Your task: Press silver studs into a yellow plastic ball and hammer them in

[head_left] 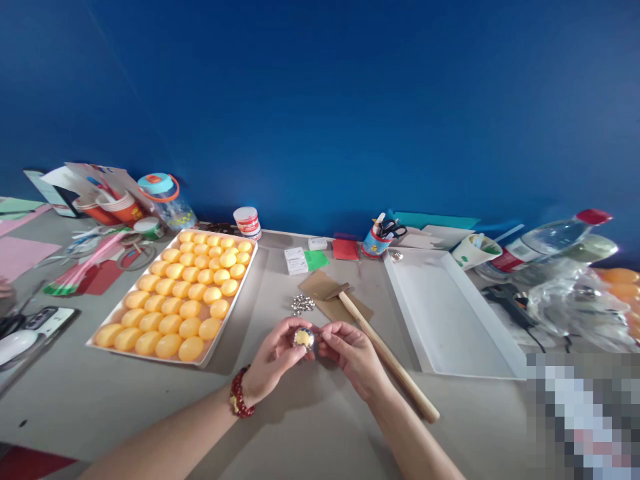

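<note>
My left hand (281, 350), with a dark red beaded bracelet at its wrist, holds a small round silvery thing (304, 339) with a yellowish middle. Close to its right side, the thumb and fingers of my right hand (346, 350) are pinched together; whatever they grip is too small to make out. Just beyond both hands lies a little pile of shiny metal pieces (303, 305). A hammer (385, 350) with a wooden handle rests beside my right hand, its head on a piece of brown cardboard (320, 287).
On the left, a shallow box (204, 365) holds rows of orange balls. A white tray (465, 320) lies on the right, near a black glue gun (513, 303) and a plastic bottle (550, 240). Small white boxes (296, 261) and a scissors cup (375, 244) stand by the blue wall.
</note>
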A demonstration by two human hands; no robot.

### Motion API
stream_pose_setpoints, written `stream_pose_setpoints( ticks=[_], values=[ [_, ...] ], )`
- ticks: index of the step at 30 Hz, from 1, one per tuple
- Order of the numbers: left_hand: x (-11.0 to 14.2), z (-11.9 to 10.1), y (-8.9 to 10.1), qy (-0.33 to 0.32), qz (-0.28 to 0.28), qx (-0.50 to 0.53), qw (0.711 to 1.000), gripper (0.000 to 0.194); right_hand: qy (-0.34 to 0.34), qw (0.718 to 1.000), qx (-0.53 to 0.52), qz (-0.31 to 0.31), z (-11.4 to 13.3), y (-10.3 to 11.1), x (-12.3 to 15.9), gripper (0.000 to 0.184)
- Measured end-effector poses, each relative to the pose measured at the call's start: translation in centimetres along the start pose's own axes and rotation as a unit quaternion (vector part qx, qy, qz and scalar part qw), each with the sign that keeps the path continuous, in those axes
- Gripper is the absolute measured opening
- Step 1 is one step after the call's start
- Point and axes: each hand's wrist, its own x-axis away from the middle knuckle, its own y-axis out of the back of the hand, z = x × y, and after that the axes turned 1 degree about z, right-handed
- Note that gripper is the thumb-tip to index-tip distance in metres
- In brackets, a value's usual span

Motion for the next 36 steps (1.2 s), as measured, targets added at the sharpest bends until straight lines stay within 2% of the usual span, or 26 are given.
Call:
stream_pose_setpoints(
  ticks=[13,19,27,32,36],
  values=[
    [0.1,0.0,-0.1,0.0,-0.006,0.003,1.0,0.031,-0.017,0.999,0.044,0.004,0.0,0.1,0.2,0.034],
    [0.1,-0.1,-0.3,-0.009,-0.016,-0.017,1.0,0.033,0.007,0.996,0.085,0.009,0.6,0.0,0.6,0.032],
    [0.1,0.2,-0.1,-0.025,-0.018,-0.057,0.998,0.034,0.031,0.987,0.12,0.104,1.4,-0.7,1.7,0.029],
    [0.3,0.3,0.1,-0.033,-0.007,-0.089,0.995,0.038,0.054,0.98,0.156,0.107,1.0,-0.8,1.7,0.023],
    [0.4,0.2,-0.1,-0.024,0.003,-0.054,0.998,0.041,0.063,0.98,0.166,0.092,0.9,-0.7,1.7,0.022]
  ],
)
